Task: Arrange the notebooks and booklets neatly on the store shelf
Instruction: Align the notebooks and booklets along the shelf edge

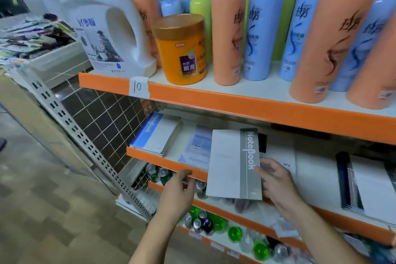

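Observation:
A grey-and-white notebook (pixel 229 165) juts out over the front edge of the middle shelf (pixel 162 162); my right hand (pixel 276 180) grips its right edge, thumb on the grey spine strip. My left hand (pixel 180 186) hovers just below the shelf's orange lip, fingers loosely curled, holding nothing. A stack of blue-and-white notebooks (pixel 157 133) lies at the shelf's left end. A pale blue booklet (pixel 197 150) lies flat beside the held notebook. White booklets (pixel 308 169) and a dark-spined stack (pixel 364 184) lie to the right.
The upper shelf (pixel 214 100) carries a white detergent jug (pixel 107 25), an orange jar (pixel 182 49) and several tall bottles (pixel 227 28). Drink cans and green bottles (pixel 205 221) fill the lower shelves. A perforated upright (pixel 70 126) stands left, with tiled floor beyond.

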Demonstrator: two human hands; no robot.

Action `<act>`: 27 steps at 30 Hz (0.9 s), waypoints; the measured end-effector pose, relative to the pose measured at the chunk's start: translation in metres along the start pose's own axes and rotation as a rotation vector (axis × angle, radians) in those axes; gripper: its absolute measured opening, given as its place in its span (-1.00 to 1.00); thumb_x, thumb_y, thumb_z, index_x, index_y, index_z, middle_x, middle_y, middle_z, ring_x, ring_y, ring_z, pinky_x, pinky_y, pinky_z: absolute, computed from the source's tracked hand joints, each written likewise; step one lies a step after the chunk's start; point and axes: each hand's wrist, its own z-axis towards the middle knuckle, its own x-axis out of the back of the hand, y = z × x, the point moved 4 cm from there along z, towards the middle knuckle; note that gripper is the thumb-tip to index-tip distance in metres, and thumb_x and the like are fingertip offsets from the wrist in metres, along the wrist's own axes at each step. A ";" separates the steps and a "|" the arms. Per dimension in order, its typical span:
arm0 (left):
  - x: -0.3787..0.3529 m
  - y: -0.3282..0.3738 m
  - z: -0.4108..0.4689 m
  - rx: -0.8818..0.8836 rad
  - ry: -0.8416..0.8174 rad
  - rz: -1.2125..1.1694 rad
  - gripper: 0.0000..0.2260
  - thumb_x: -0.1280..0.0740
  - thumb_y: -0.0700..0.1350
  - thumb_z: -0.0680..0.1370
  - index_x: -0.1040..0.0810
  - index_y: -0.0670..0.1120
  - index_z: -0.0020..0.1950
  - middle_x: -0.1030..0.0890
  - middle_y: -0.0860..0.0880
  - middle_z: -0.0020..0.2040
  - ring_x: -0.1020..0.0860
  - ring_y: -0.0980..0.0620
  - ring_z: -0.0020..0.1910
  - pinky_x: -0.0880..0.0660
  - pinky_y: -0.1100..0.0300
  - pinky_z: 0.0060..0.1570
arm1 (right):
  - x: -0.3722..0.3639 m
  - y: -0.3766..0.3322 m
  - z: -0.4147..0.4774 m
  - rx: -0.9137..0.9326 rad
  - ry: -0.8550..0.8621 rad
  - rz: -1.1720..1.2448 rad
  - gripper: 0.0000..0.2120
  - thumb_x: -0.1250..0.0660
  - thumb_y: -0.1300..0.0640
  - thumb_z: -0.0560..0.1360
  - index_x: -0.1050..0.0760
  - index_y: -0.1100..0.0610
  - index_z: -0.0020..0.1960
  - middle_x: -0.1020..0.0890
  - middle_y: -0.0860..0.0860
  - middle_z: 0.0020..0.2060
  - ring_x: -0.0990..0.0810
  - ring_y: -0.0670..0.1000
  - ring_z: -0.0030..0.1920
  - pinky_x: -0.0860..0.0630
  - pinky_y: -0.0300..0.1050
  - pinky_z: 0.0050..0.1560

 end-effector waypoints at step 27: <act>0.175 -0.153 0.205 -0.202 -0.082 0.218 -0.67 -0.31 -0.06 0.61 -0.53 -0.03 0.38 -0.57 -0.01 0.22 -0.50 0.02 0.23 -0.42 0.18 0.24 | -0.286 0.022 0.110 -0.130 0.124 0.161 -0.82 -0.34 0.24 0.59 -0.57 0.14 0.18 -0.70 0.17 0.09 -0.69 0.19 0.06 -0.58 0.14 0.08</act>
